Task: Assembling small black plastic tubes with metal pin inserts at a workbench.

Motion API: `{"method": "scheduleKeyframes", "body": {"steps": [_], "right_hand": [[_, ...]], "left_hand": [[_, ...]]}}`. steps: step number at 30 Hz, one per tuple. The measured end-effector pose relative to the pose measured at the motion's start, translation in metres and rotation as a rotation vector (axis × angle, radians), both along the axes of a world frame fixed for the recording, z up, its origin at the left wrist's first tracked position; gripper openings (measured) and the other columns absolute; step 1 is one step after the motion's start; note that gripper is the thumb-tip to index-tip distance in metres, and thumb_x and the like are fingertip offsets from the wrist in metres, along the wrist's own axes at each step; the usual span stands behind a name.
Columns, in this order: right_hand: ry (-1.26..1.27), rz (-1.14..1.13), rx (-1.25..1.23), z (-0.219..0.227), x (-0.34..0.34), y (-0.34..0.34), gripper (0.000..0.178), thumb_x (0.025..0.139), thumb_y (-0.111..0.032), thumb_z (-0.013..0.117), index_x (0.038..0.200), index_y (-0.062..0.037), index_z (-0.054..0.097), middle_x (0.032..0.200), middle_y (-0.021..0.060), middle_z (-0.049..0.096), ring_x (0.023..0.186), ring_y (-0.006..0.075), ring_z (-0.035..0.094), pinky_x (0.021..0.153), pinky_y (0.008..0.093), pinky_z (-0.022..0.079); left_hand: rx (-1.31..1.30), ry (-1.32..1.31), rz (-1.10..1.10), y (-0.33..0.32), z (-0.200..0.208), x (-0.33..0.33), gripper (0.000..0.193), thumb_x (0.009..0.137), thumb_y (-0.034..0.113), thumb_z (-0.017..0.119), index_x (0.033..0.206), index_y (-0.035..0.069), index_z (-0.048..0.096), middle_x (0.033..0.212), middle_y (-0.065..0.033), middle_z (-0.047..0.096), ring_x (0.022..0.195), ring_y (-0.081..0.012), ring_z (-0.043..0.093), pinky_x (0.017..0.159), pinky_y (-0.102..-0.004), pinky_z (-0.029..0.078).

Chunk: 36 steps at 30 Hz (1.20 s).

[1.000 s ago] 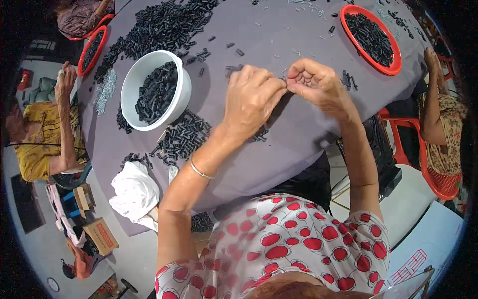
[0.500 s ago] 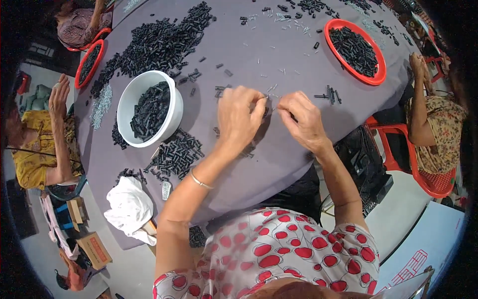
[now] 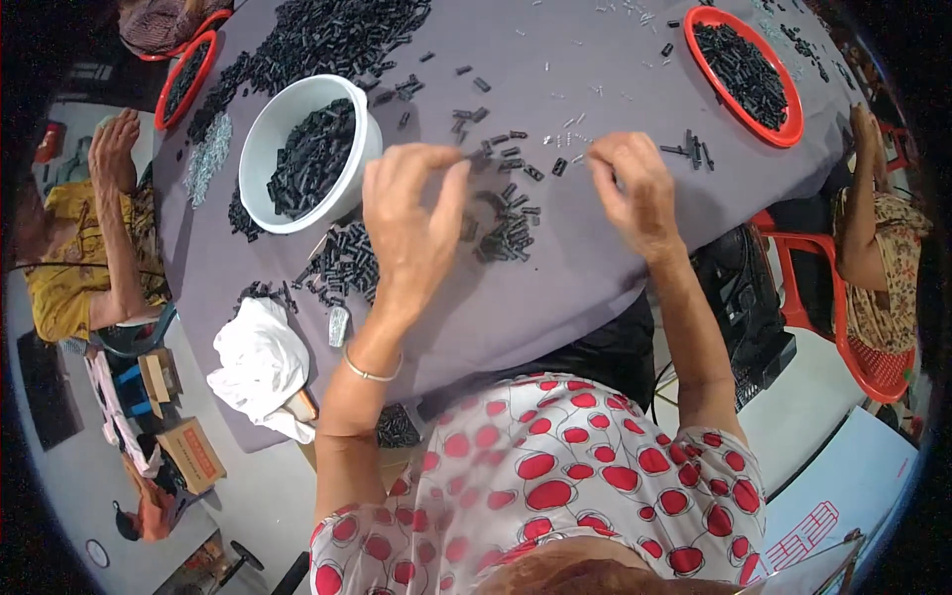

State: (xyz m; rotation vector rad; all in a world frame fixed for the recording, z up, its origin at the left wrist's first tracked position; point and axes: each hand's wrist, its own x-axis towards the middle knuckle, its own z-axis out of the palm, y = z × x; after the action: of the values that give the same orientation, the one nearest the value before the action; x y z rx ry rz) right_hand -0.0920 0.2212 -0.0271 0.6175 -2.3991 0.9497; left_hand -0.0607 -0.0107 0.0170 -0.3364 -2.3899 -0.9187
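My left hand [image 3: 409, 213] is raised between the white bowl and the loose black parts, thumb and forefinger apart, with nothing visible between them. My right hand [image 3: 637, 193] is closed, its fingers curled in beside some small silvery metal pieces [image 3: 569, 138]; whatever it holds, if anything, is hidden. A pile of small black plastic parts [image 3: 508, 236] lies between my hands, with more single ones scattered beyond it. To the left, the white bowl [image 3: 372, 149] contains many of the same black parts, and another pile [image 3: 349, 260] lies at its near side.
A large heap of black parts [image 3: 337, 35] covers the far left. Red trays [image 3: 793, 129] of parts stand at the far right and far left. A white cloth [image 3: 260, 362] lies at the near left table edge. Other people sit left [image 3: 84, 223] and right [image 3: 868, 238].
My hands were close together over the silvery pieces; they are now apart, the left one shifted left towards the bowl, the right one slightly right. The black pile between them shows more. The view has shifted.
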Motion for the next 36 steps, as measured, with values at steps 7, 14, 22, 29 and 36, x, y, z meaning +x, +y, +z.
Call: {"method": "scheduleKeyframes", "body": {"steps": [7, 14, 22, 29, 36], "right_hand": [[0.068, 0.059, 0.111, 0.004, 0.002, -0.001, 0.023, 0.068, -0.006, 0.069, 0.090, -0.0080, 0.063, 0.087, 0.0055, 0.055, 0.083, 0.0250, 0.054, 0.072, 0.0359, 0.041], [0.118, 0.022, 0.323, 0.013, 0.003, -0.016, 0.027, 0.064, -0.015, 0.073, 0.089, -0.0105, 0.063, 0.089, 0.0030, 0.053, 0.083, 0.0219, 0.050, 0.073, 0.0365, 0.036], [0.130, 0.083, 0.220, 0.022, 0.023, -0.027, 0.031, 0.060, -0.015, 0.074, 0.088, -0.0114, 0.061, 0.092, 0.0032, 0.055, 0.085, 0.0234, 0.051, 0.074, 0.0370, 0.035], [0.133, 0.233, 0.119, 0.041, 0.051, -0.041, 0.034, 0.057, -0.016, 0.073, 0.088, -0.0122, 0.059, 0.092, 0.0024, 0.054, 0.085, 0.0233, 0.051, 0.076, 0.0375, 0.035], [0.268, 0.224, 0.210, 0.041, 0.065, -0.054, 0.033, 0.058, -0.019, 0.070, 0.088, -0.0118, 0.058, 0.091, 0.0018, 0.054, 0.082, 0.0210, 0.051, 0.078, 0.0378, 0.034]], "left_hand": [[0.508, -0.671, -0.456, 0.006, -0.002, 0.064, 0.011, 0.081, 0.001, 0.067, 0.091, 0.001, 0.064, 0.088, -0.0002, 0.057, 0.070, -0.0038, 0.051, 0.059, -0.0181, 0.042], [0.857, -0.972, -0.618, 0.008, -0.012, 0.067, 0.015, 0.085, 0.009, 0.066, 0.097, 0.000, 0.063, 0.084, -0.0021, 0.060, 0.067, -0.0042, 0.054, 0.061, -0.0177, 0.045], [1.247, -0.960, -0.572, 0.001, -0.027, 0.066, 0.020, 0.091, 0.012, 0.059, 0.103, -0.003, 0.060, 0.086, -0.0060, 0.063, 0.075, -0.0105, 0.060, 0.068, -0.0234, 0.051], [1.372, -0.926, -0.543, 0.000, -0.025, 0.064, 0.024, 0.093, 0.013, 0.054, 0.109, -0.004, 0.057, 0.094, -0.0081, 0.063, 0.081, -0.0127, 0.061, 0.073, -0.0249, 0.052], [1.394, -0.995, -0.589, -0.004, -0.028, 0.064, 0.023, 0.092, 0.012, 0.056, 0.109, -0.002, 0.057, 0.096, -0.0101, 0.064, 0.084, -0.0155, 0.063, 0.075, -0.0261, 0.052]]}}
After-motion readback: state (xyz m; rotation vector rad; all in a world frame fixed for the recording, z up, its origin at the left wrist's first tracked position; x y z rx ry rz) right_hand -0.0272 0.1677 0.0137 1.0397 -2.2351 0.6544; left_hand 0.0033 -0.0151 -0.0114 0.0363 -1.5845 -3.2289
